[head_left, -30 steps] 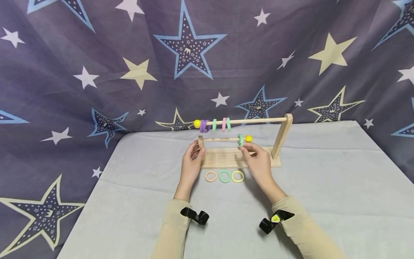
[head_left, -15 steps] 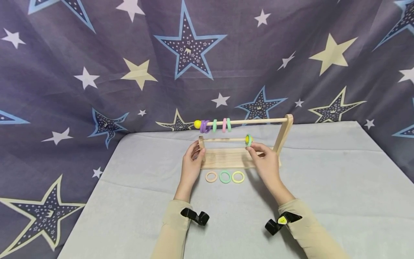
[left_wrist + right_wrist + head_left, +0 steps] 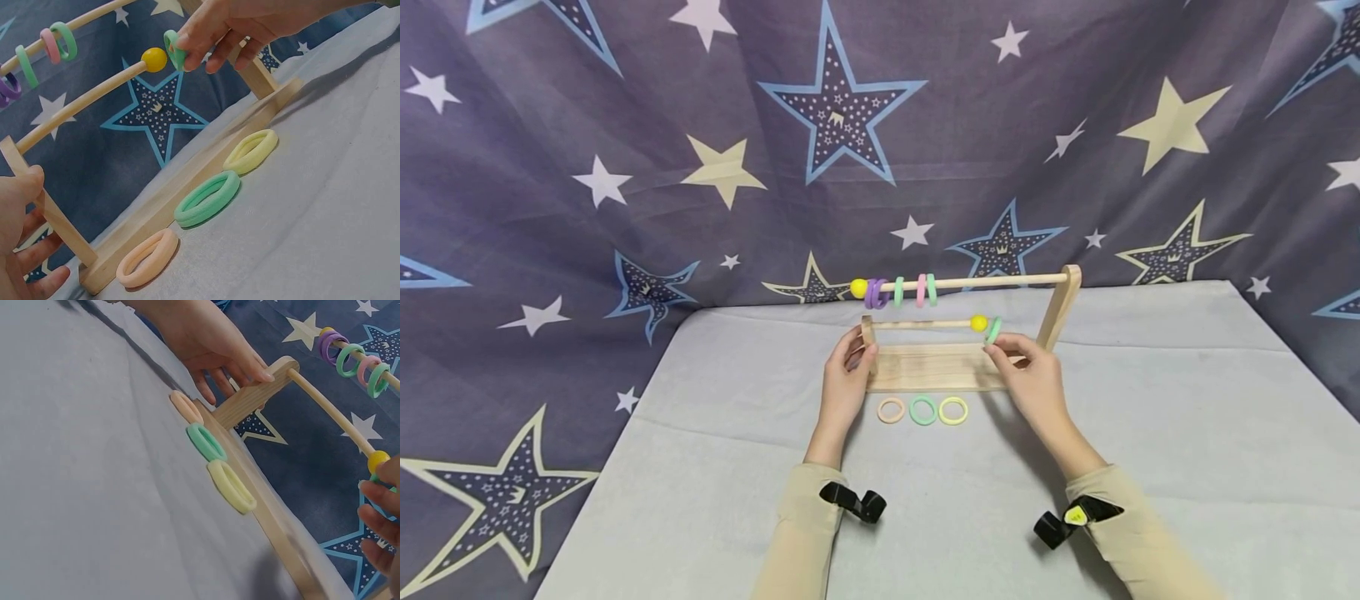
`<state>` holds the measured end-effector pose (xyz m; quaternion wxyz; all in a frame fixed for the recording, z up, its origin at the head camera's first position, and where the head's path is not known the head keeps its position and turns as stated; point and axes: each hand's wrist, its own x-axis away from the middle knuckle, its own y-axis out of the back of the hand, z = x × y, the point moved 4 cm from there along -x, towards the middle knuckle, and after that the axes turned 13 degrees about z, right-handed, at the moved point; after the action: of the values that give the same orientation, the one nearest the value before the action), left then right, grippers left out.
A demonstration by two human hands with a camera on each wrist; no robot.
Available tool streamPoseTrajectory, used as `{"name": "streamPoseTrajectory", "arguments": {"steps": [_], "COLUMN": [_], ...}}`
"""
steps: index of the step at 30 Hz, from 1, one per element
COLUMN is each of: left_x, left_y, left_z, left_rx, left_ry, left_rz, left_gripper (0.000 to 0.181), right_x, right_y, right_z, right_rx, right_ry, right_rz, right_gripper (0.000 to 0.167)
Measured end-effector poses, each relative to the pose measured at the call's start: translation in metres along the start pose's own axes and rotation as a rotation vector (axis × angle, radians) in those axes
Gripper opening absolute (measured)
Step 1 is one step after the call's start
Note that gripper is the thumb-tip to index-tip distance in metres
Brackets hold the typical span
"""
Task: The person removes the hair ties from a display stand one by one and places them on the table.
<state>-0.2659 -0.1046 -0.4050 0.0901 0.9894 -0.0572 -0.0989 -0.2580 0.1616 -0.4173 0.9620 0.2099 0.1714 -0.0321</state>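
Observation:
My left hand grips the short left post of a wooden rack, thumb on the near side and fingers behind. A bare lower rod runs rightward from that post to a yellow ball on its end. Just right of the ball, my right hand pinches a green hair tie between thumb and fingertips, apart from the rod. On the table before the base lie a peach hair tie, a green one and a yellow one, in a row.
Above, the rack's upper rod carries purple, green and pink hair ties near its own yellow end ball. Its tall post rises at the right of the base. A star-patterned curtain hangs behind the grey tablecloth.
My right hand has drawn the green hair tie rightward along the lower rod, over the yellow ball and off its end. My left hand stays on the post.

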Motion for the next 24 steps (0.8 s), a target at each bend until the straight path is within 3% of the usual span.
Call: {"name": "streamPoseTrajectory", "arguments": {"steps": [24], "left_x": [0.001], "left_y": [0.0], "left_z": [0.001], "left_rx": [0.004], "left_ry": [-0.006], "left_rz": [0.004], "left_gripper": [0.044], "right_x": [0.01], "right_y": [0.013], "right_z": [0.003], "right_rx": [0.249], "right_ry": [0.017], "right_rz": [0.267], "right_gripper": [0.009]}}
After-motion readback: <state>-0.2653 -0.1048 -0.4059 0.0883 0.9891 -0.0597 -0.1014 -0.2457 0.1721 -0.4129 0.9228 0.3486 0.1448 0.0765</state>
